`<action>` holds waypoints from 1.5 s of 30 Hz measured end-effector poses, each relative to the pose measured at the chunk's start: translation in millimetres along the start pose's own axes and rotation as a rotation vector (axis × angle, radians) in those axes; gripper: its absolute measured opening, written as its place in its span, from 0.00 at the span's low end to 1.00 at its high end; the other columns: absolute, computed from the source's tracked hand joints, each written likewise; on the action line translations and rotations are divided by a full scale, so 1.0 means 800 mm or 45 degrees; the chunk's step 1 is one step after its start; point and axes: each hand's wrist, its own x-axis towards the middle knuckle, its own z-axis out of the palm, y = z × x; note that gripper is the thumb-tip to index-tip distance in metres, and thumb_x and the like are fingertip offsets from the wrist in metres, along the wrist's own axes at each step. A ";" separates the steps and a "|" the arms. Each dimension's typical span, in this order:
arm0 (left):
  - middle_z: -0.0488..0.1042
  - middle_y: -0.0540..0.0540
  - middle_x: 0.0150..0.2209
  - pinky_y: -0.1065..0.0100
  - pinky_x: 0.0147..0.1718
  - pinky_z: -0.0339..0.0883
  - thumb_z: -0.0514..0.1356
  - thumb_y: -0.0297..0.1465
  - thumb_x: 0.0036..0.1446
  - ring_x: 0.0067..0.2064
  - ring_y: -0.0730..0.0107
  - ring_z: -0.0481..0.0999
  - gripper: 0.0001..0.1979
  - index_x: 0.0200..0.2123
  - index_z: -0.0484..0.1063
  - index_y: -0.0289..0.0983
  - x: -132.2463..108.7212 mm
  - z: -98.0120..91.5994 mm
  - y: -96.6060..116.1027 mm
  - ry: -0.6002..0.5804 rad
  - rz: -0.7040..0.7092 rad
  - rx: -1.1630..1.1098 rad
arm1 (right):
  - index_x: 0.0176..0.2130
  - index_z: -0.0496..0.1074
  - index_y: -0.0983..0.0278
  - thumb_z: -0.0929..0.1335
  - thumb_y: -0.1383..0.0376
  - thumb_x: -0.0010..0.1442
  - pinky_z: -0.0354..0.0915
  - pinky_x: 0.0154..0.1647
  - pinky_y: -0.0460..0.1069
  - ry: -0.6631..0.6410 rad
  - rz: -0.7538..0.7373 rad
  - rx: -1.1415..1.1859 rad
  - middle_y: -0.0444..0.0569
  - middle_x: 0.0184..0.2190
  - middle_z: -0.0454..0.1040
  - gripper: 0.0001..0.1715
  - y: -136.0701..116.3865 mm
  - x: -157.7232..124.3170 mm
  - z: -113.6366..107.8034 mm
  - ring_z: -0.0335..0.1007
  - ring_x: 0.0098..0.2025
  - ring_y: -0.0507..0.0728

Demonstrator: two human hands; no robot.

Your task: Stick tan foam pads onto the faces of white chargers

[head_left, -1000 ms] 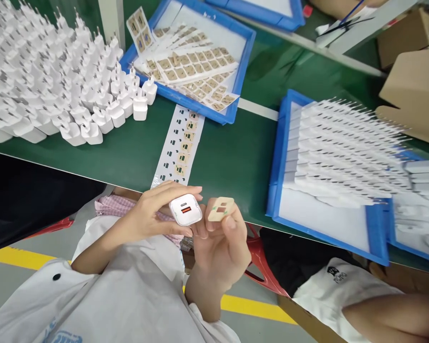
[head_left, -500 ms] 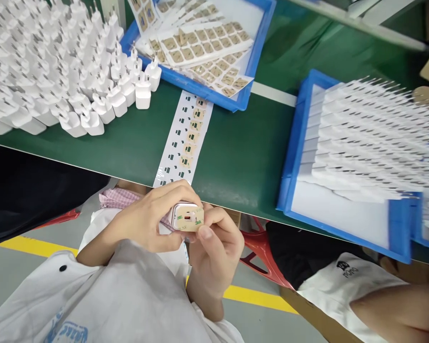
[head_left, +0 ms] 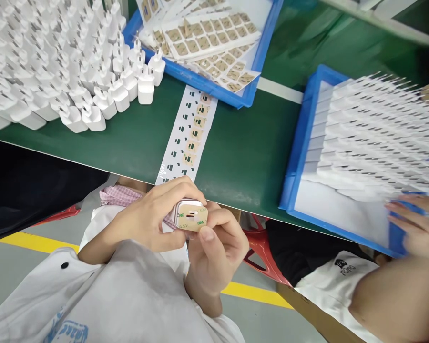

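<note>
My left hand (head_left: 157, 212) is wrapped around a white plug charger (head_left: 178, 208), whose port end faces me. Over that end face lies a tan adhesive sticker (head_left: 193, 220) with green print, and a dark slot shows in its cut-out. The thumb and forefinger of my right hand (head_left: 223, 238) pinch the sticker's right edge. Just beyond my hands, a white backing sheet (head_left: 180, 128) lies on the green table, with a column of tan stickers along its right side. Most of the charger's body is hidden by my left fingers.
White plug chargers (head_left: 67, 71) stand in rows at the left, prongs up. A blue tray (head_left: 200, 78) of sticker sheets (head_left: 207, 38) is at the back. Another blue tray (head_left: 289, 190) at the right holds more chargers (head_left: 372, 138). A co-worker's hand (head_left: 418, 219) is at its near corner.
The co-worker's hand has come into view at the right tray's corner. The sticker has shifted slightly over the charger's face, still between my right fingers. The view has moved a little.
</note>
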 end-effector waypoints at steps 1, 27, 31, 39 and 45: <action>0.70 0.48 0.39 0.65 0.36 0.66 0.58 0.24 0.48 0.37 0.66 0.69 0.21 0.47 0.65 0.41 0.000 0.000 0.000 0.006 0.000 0.001 | 0.29 0.66 0.59 0.68 0.59 0.66 0.56 0.29 0.49 0.000 -0.001 -0.009 0.41 0.22 0.60 0.13 0.000 0.000 0.001 0.56 0.27 0.54; 0.70 0.46 0.40 0.64 0.38 0.67 0.57 0.45 0.65 0.39 0.65 0.70 0.16 0.47 0.66 0.39 0.005 0.000 -0.004 0.013 0.052 -0.059 | 0.30 0.66 0.60 0.67 0.67 0.65 0.57 0.29 0.48 0.021 -0.164 -0.120 0.39 0.23 0.61 0.11 0.004 0.005 0.003 0.59 0.27 0.51; 0.70 0.46 0.38 0.64 0.38 0.67 0.52 0.45 0.70 0.38 0.66 0.69 0.16 0.44 0.67 0.39 0.008 0.000 -0.006 0.013 0.051 -0.049 | 0.30 0.65 0.60 0.67 0.66 0.65 0.56 0.28 0.48 0.032 -0.180 -0.185 0.39 0.23 0.60 0.11 0.005 0.006 0.002 0.58 0.26 0.51; 0.71 0.45 0.37 0.64 0.40 0.68 0.46 0.36 0.73 0.39 0.66 0.70 0.14 0.41 0.67 0.38 0.012 0.008 -0.008 0.145 0.003 0.099 | 0.30 0.62 0.60 0.66 0.71 0.64 0.56 0.28 0.47 0.013 -0.285 -0.532 0.38 0.23 0.58 0.12 0.001 0.015 0.000 0.54 0.24 0.49; 0.73 0.45 0.36 0.64 0.39 0.67 0.43 0.37 0.74 0.38 0.65 0.72 0.19 0.39 0.70 0.38 0.006 0.011 -0.018 0.216 -0.132 0.063 | 0.28 0.57 0.59 0.68 0.64 0.64 0.56 0.28 0.46 -0.009 -0.186 -0.761 0.37 0.24 0.57 0.17 0.001 0.025 -0.007 0.55 0.25 0.49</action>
